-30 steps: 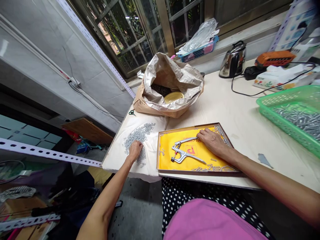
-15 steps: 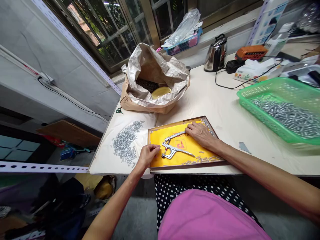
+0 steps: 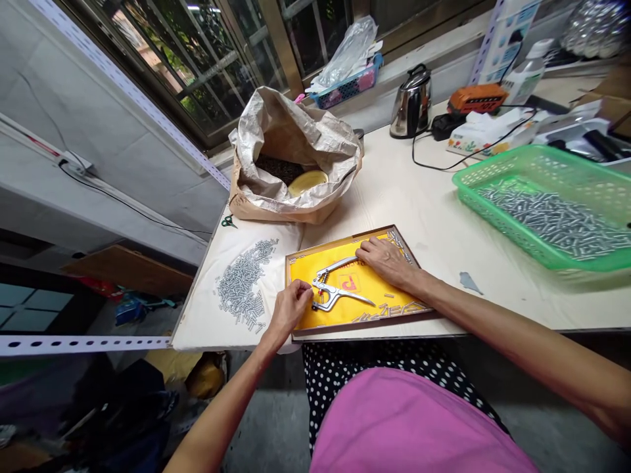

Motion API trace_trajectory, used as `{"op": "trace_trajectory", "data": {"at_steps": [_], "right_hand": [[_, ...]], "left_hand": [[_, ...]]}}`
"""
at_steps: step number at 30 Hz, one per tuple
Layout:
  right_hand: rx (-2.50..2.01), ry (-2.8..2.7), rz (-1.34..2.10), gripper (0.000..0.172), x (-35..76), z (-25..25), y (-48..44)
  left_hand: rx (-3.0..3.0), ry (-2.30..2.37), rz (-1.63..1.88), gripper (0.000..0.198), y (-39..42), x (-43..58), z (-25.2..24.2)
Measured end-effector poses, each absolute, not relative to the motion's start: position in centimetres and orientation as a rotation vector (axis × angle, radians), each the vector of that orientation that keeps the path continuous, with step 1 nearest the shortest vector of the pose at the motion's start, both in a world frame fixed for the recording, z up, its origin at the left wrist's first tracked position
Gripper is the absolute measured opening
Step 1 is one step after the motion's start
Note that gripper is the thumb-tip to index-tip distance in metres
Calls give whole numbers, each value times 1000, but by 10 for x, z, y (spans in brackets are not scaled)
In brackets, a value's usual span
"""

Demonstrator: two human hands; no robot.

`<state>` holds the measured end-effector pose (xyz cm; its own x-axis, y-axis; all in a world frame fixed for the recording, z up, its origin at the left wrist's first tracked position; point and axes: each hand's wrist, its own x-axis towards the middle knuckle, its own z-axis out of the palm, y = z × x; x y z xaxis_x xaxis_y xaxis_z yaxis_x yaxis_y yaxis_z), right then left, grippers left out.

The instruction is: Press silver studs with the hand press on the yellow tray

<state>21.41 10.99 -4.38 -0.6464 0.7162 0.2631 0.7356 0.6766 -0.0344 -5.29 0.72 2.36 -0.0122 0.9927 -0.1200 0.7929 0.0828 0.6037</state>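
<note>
Silver snap pliers (image 3: 340, 295) with spread handles lie over a shallow tray with a yellow bottom (image 3: 328, 318). My right hand (image 3: 387, 263) is closed on the end of the upper handle. The lower handle points free to the right. Beside the pliers' jaws, at the tray's left edge, my left hand (image 3: 290, 305) has thumb and fingers pinched together; whatever is between them is too small to make out. Small metal pins (image 3: 394, 310) lie along the tray's front edge, and more sit in its far right corner.
A heap of small metal pins (image 3: 241, 282) lies on the white cloth to the left. Behind the tray stands an open paper sack (image 3: 296, 207) with a yellow dish inside. A green basket (image 3: 507, 233) of metal pieces is at right, a kettle (image 3: 411, 105) farther back.
The whole view has shifted slightly, so things appear a little farther left. My left fingertips are slightly nearer the pliers' jaws. My right hand keeps its hold on the handle.
</note>
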Motion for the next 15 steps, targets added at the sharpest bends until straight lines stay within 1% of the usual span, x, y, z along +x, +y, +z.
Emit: {"op": "trace_trajectory", "data": {"at_steps": [4,10,15], "right_hand": [[-1133,-2593,-142,19,215,-43,110],[-1107,-2569,-159,21,218,-38,108],[-1088,-2513,-219,24,219,-32,104]], "left_hand": [[1758,1712,473,17,5,-44,21],[1542,1823,652,16,13,-55,15],[1196,1741,670,35,11,-64,9]]}}
